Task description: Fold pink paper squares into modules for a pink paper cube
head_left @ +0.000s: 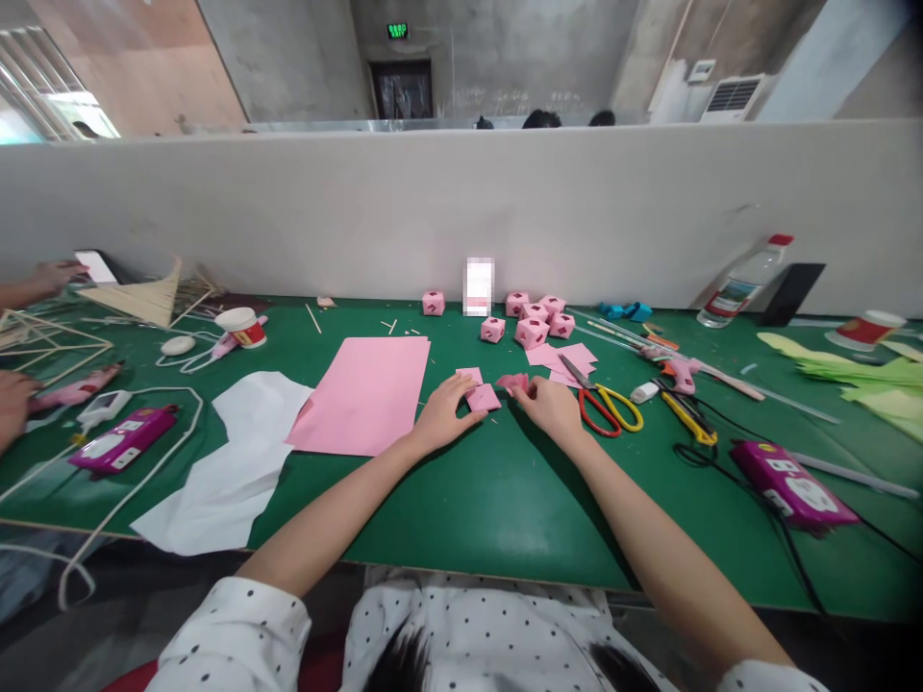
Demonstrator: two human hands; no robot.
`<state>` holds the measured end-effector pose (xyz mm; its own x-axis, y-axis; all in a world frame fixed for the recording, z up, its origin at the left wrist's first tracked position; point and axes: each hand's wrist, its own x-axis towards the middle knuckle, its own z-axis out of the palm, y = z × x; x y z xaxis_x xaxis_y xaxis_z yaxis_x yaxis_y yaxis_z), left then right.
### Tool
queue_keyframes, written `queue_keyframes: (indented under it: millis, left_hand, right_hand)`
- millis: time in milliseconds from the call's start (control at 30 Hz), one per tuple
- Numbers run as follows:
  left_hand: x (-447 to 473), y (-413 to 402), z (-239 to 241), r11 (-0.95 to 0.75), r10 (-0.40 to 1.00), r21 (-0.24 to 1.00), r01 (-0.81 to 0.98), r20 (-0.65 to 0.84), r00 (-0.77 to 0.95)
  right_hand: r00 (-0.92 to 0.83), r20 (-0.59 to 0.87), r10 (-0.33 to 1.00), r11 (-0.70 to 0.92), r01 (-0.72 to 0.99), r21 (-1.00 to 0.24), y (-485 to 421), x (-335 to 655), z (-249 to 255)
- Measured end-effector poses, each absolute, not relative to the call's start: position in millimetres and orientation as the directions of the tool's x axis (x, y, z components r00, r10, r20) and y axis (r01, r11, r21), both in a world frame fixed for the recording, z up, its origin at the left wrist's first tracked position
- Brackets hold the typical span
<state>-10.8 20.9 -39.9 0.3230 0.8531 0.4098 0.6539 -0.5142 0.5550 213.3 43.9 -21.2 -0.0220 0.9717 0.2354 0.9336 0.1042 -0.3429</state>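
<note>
The left hand [445,415], loosely spread, rests at pink squares [485,397] while the right hand [552,407] pinches a pink piece [512,384], apparently light, crease-prone paper best held by its edges.

On the near side of the scissors [591,387], the tabletop [674,500] gives a free way, although the right forearm [627,495] crosses there. Left of them, the right grip [554,406] blocks; behind stand pink cubes [532,333]; to their right lies a glue gun [682,373].
</note>
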Motion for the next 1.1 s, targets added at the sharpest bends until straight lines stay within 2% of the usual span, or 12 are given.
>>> queue_keyframes:
  millis: [233,367,467,633,767,967,1100]
  left_hand:
    - [-9,17,-40,-0.532,0.844,0.504,0.681,0.388,0.372]
    - [-10,17,-38,-0.553,0.828,0.494,0.670,0.414,0.378]
    - [-9,15,-36,-0.566,0.817,0.493,0.660,0.441,0.371]
    - [-8,12,-33,-0.590,0.796,0.497,0.636,0.490,0.356]
    - [-6,10,-32,-0.610,0.778,0.500,0.615,0.525,0.345]
    - [-3,5,-28,-0.623,0.766,0.513,0.591,0.553,0.328]
    - [-2,2,-24,-0.623,0.770,0.527,0.578,0.544,0.333]
  right_hand:
    - [-0.045,0.236,0.971,0.147,0.888,-0.436,43,212,-19]
    - [-0.022,0.264,0.964,0.148,0.872,-0.467,43,213,-21]
    - [-0.015,0.299,0.954,0.182,0.823,-0.538,41,212,-21]
    - [-0.020,0.450,0.893,0.340,0.685,-0.644,32,201,-16]
    - [-0.105,0.495,0.863,0.450,0.608,-0.654,22,187,-15]
    - [-0.169,0.414,0.894,0.438,0.516,-0.736,18,181,-20]
    - [-0.161,0.413,0.896,0.437,0.476,-0.763,19,182,-20]
